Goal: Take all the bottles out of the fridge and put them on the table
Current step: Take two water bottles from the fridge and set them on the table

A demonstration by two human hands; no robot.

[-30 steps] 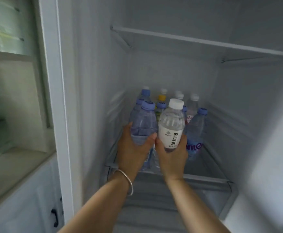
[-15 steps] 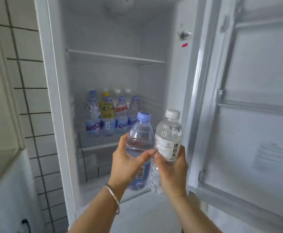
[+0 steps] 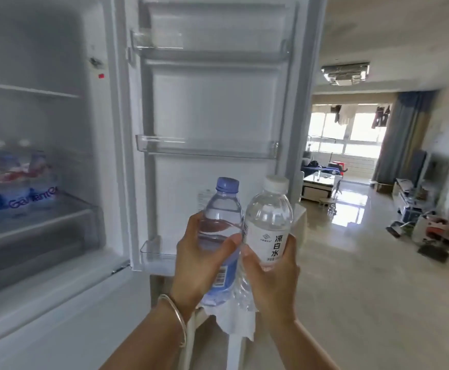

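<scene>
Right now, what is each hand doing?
Left hand: closed around the blue-capped bottle.
Right hand: closed around the white-capped bottle.

A blue-capped bottle (image 3: pixel 219 231) of clear, blue-tinted plastic stands upright at 6 o'clock, with a barcode low on its side. Touching it at its 3 o'clock is a white-capped bottle (image 3: pixel 268 222), clear, upright, with a white label bearing dark characters. Both are held outside the fridge (image 3: pixel 58 276), in front of its open door. More bottles (image 3: pixel 18 180) stand blurred on a fridge shelf at 9 o'clock, with blue labels and mixed caps; their count cannot be told.
</scene>
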